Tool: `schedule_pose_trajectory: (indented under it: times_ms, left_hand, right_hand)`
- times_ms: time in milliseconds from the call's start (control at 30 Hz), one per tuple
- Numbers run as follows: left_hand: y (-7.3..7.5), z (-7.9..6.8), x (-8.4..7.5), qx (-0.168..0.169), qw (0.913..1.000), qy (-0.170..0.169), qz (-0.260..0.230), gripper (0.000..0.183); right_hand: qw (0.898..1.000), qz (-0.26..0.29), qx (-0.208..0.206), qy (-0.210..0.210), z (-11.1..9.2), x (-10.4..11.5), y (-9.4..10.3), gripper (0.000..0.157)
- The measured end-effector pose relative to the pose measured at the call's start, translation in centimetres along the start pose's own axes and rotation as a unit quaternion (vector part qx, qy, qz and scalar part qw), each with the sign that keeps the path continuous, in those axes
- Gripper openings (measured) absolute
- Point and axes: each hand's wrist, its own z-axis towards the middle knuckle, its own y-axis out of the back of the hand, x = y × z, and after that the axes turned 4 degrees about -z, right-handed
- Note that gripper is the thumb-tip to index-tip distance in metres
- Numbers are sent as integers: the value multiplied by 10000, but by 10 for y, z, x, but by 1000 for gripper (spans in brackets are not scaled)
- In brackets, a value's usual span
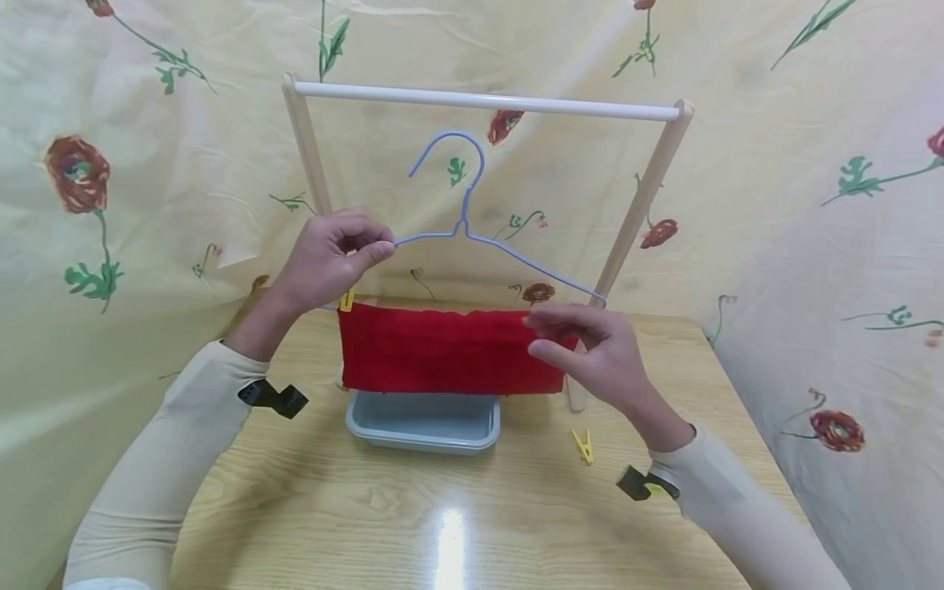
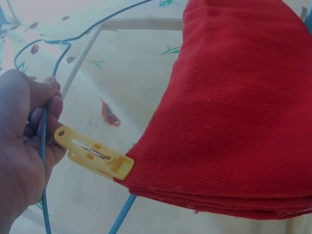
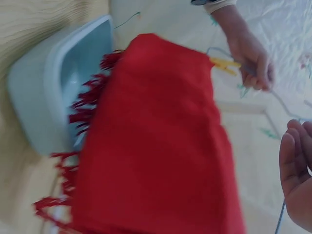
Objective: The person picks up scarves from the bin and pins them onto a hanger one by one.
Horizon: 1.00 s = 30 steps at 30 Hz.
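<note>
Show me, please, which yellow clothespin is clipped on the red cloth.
The clipped clothespin beside the left hand, on the upper left corner of the red cloth; the loose clothespin lies on the table.

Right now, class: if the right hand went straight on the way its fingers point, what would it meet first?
Probably the red cloth; depth is unclear, so the right hand might pass in front of it.

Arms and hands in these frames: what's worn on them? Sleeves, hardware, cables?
The left hand and right hand are bare, no gloves. Long plain off-white sleeves: left sleeve, right sleeve. Each carries a small black, blocky device near the cuff: left device, right device. No cables or legible markings visible.
</note>
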Motion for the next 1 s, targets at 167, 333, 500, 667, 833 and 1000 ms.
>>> schedule_pose_trajectory:
  times_ms: [167,333,500,667,833,1000]
  left_hand:
    - [0,0,2,14,10000,-54,-11,4]
    - [1,0,2,14,10000,-73,-54,3]
    - [3,-1,1,17,10000,-48,-17,4]
    - [4,-2,1,20,10000,-52,2,4]
    - [5,-3,2,18,10000,-56,-46,4]
    - [6,-4,2,43,10000,-61,-55,4]
  right_hand:
    - [10000,-69,18,12,-25,-18,11,33]
    - [9995,-166,30,-283,-48,-38,19,30]
    - [9965,-430,-75,-718,-69,-58,25,31]
    - [9904,-728,-89,-1173,-88,-78,32,27]
    - [9788,-1150,192,-1684,-104,-99,39,25]
    - [9636,-1421,517,-2204,-117,-114,43,25]
